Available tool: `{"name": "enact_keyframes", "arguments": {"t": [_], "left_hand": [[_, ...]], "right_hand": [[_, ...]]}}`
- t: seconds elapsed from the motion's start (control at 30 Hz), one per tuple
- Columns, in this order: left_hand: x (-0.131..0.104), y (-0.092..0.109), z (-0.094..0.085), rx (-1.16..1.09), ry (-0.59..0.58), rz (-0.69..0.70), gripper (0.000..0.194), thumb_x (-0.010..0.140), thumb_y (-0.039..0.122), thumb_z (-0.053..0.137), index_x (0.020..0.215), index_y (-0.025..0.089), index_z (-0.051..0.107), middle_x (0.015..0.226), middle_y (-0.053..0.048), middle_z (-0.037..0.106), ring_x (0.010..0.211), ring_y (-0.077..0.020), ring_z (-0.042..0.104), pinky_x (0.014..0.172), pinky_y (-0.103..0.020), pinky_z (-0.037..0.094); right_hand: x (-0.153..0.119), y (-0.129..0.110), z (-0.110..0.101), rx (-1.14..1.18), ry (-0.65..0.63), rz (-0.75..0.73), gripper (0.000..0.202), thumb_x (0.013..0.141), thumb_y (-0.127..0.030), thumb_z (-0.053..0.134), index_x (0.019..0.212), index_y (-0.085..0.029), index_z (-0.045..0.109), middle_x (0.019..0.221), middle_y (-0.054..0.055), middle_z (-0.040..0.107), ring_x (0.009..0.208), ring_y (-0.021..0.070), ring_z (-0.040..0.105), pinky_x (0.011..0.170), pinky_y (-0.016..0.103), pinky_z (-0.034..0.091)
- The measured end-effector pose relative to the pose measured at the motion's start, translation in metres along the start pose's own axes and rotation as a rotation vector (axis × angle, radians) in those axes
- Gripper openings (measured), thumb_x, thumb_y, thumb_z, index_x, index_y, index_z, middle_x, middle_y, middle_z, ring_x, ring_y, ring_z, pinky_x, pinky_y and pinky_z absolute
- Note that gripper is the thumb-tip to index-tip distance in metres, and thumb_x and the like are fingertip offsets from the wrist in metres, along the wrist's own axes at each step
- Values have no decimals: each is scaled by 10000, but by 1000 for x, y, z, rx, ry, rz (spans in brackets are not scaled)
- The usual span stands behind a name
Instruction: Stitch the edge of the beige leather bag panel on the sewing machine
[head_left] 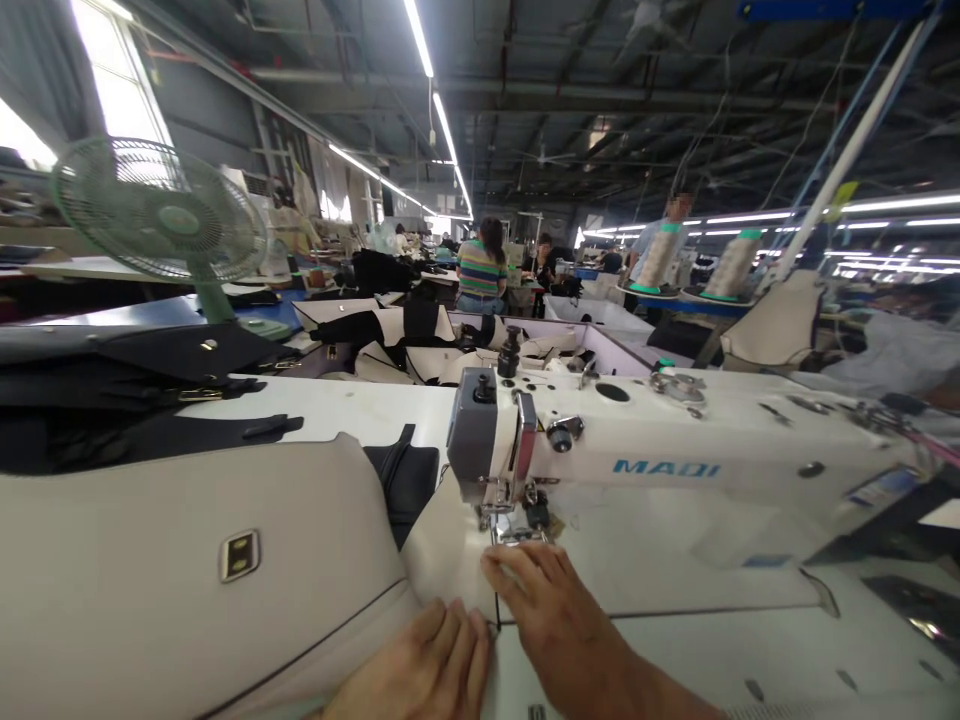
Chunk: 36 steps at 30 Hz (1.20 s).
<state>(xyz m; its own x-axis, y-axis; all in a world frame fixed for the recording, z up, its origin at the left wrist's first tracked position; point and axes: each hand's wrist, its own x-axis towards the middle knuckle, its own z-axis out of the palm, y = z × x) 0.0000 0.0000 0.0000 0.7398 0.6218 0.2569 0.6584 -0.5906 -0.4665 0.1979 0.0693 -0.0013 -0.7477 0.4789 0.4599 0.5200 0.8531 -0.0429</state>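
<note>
Garment factory floor, white tabletop [712, 650], sewing machine [675, 460] centre frame. Right hand [551, 610] fingers spread flat on beige panel [450, 560], tips just below presser foot [514, 530]. Left hand [424, 665] fingers pressed together, flat on the same panel, bottom centre. Best: even pressure, edges aligned, fingertips off the needle line. Needle hidden behind foot; left wrist cut off.

Single head-worn view, forward and down, close over the sewing machine [675, 450].

Factory hall lit by long ceiling strip lights [442, 110], bright windows [120, 90] at left, green fan [161, 215], distant worktables [585, 315], dark roof beams [600, 95]
</note>
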Motion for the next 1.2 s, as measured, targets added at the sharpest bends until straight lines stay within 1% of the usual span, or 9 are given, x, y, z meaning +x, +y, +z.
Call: {"name": "enact_keyframes", "arguments": {"t": [0.1, 0.23, 0.33, 0.43, 0.57, 0.73, 0.9, 1.03, 1.2], "left_hand": [[4, -5, -7, -15, -88, 37, 356, 873, 98, 592, 1210, 9, 520, 1075, -174, 574, 909, -273, 581, 785, -361, 495], [8, -10, -15, -46, -142, 47, 314, 861, 62, 594, 1165, 11, 533, 1061, -167, 562, 855, -256, 568, 746, -354, 508], [10, -13, -17, -55, -172, 36, 228, 859, 41, 591, 1086, 45, 561, 1007, -132, 566, 799, -239, 554, 701, -346, 512], [11, -15, -14, -59, -162, 24, 201, 855, 30, 591, 1051, 64, 562, 950, -101, 565, 744, -221, 540, 664, -342, 509], [10, -14, -9, -47, -92, 76, 193, 881, 65, 579, 1071, 41, 554, 972, -139, 582, 774, -231, 567, 652, -320, 509], [5, -9, -4, 51, 33, 100, 289, 910, 133, 562, 1165, -3, 536, 1073, -182, 581, 933, -272, 577, 838, -361, 494], [5, -10, 5, 82, 29, 73, 261, 934, 114, 511, 1176, 25, 555, 1098, -150, 589, 973, -256, 574, 861, -336, 497], [10, -15, 12, 81, 60, 83, 274, 906, 105, 527, 1168, 32, 562, 1080, -144, 597, 941, -254, 582, 844, -334, 503], [15, -23, 15, 79, 33, 85, 286, 899, 99, 500, 1168, 20, 558, 1074, -159, 594, 938, -260, 581, 865, -353, 491]], "right_hand": [[-3, -4, -20, 197, -33, 69, 465, 856, 54, 406, 1264, -146, 504, 1208, 72, 494, 1125, 194, 437, 1016, 336, 380], [-3, -11, -35, 292, -116, 29, 244, 893, -21, 505, 1098, -147, 546, 1093, 56, 526, 1018, 180, 496, 928, 301, 437], [-1, -14, -27, 112, -118, -57, 132, 935, -79, 504, 1052, -119, 552, 1005, 68, 537, 940, 205, 501, 856, 345, 443], [4, -13, -12, -80, -69, -216, 174, 959, -49, 406, 990, -85, 573, 880, 68, 524, 800, 207, 482, 707, 354, 418], [8, -11, 0, -118, 40, -320, 271, 943, -13, 356, 784, -95, 560, 768, 63, 489, 693, 203, 433, 605, 348, 337], [6, -13, 3, -80, 137, -315, 343, 956, -6, 286, 779, -93, 567, 743, 64, 499, 653, 191, 418, 596, 337, 301], [5, -13, 13, -190, 303, -287, 343, 930, 27, 287, 798, -103, 575, 679, 51, 494, 586, 174, 407, 556, 319, 277], [6, -10, 21, -224, 328, -262, 334, 904, 47, 294, 889, -86, 601, 708, 61, 527, 599, 174, 438, 570, 311, 322], [7, -4, 26, -251, 309, -227, 344, 920, 31, 285, 1005, -69, 602, 733, 70, 544, 609, 180, 463, 568, 314, 339]]}}
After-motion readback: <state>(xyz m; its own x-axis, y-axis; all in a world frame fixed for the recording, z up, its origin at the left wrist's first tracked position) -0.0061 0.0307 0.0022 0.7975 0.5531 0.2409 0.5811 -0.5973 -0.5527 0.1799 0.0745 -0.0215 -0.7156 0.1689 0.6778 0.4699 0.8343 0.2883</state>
